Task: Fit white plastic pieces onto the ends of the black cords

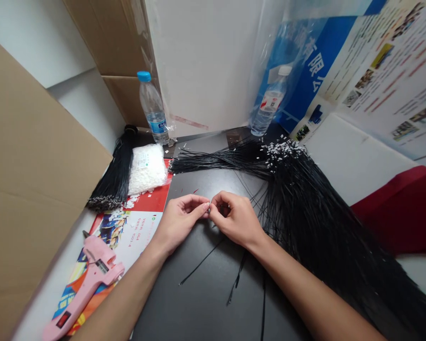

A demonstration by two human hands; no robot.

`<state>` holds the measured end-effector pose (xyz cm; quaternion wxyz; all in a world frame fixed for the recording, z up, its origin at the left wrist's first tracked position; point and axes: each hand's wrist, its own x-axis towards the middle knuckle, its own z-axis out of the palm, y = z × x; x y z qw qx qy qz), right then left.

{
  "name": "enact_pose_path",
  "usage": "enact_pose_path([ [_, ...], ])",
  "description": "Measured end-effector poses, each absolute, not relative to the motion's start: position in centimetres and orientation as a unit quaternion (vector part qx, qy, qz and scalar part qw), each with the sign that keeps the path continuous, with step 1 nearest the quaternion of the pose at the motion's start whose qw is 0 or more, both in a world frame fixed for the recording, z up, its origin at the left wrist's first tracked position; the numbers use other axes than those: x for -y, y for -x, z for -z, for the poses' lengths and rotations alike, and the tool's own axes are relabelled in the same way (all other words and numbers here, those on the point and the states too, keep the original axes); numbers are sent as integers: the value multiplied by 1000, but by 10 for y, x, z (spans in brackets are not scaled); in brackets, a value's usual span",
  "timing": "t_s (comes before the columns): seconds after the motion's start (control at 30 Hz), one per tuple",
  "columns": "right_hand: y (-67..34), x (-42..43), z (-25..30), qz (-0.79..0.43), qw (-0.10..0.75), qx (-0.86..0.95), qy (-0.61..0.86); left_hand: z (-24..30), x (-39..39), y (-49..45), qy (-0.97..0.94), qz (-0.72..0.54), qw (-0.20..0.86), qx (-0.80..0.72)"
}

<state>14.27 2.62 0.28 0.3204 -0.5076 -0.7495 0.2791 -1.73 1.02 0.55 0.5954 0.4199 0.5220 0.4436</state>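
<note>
My left hand point(179, 218) and my right hand point(236, 218) meet fingertip to fingertip above the dark table point(188, 308). A tiny whitish piece, like a connector housing, shows between the pinched fingertips; its details are too small to make out. My right hand is closed on thin black wire, and loose ends of black wire point(201, 263) trail out below it across the table. Right of my right hand spreads a large bundle of black wires point(305, 227), many tipped with white connectors point(282, 149). Behind both hands lies another row of black wires point(213, 162).
A clear bag of small white parts point(147, 168) sits back left, beside a bunch of black wires point(115, 175). A pink glue gun point(95, 272) rests on printed sheets at left. Two water bottles point(154, 111) point(271, 102) stand behind. Cardboard point(31, 166) borders the left; dark red cloth point(404, 208) lies right.
</note>
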Motion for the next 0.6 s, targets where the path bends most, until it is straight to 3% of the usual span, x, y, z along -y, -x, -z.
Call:
enact_pose_path([
  [0.33, -143, -29, 8, -155, 342, 812, 448, -5, -10, 15, -397, -469, 577, -538],
  [0.6, -143, -28, 7, -173, 363, 811, 425, -2, -10, 15, -352, -502, 592, -523],
])
